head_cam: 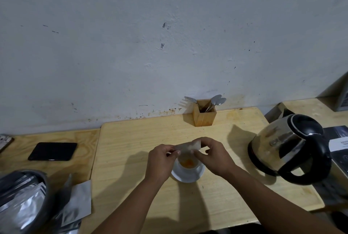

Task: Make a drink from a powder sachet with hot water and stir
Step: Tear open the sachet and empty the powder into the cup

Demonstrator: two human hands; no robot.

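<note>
Over the white cup on the desk, both hands, left and right, pinch the sachet at its ends; tilting and tapping it gently should empty the remaining orange powder cleanly.

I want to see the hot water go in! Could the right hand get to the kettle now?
Probably yes, once it lets go: the right hand is pinching the sachet with the left hand. The kettle stands just to its right on the table, with nothing between.
</note>
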